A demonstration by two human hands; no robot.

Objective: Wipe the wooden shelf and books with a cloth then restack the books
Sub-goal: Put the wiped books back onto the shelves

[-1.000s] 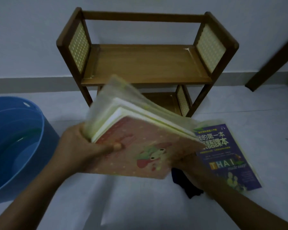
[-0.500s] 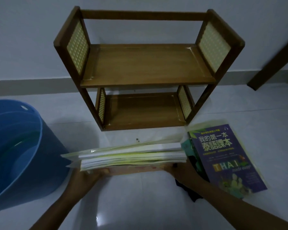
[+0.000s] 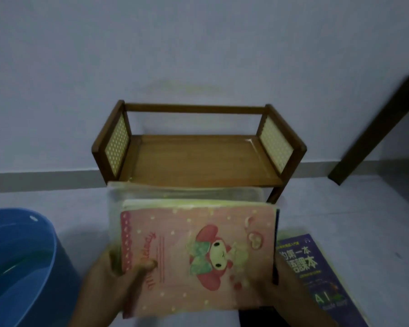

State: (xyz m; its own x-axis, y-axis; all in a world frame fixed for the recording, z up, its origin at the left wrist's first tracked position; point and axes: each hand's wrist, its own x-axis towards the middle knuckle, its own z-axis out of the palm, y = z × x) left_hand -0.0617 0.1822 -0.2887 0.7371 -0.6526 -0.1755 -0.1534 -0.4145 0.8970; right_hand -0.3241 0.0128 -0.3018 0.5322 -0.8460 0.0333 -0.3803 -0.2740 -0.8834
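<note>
The stack of books was flat and low near the floor half a second ago; now it is lifted and tipped so its pink cover faces up, hiding the low part of the shelf behind it. The left hand grips the stack's left edge with the thumb on the cover, and the right hand grips the right edge. The blue book lies on the floor at the right, and the blue tub stands at the left.
</note>
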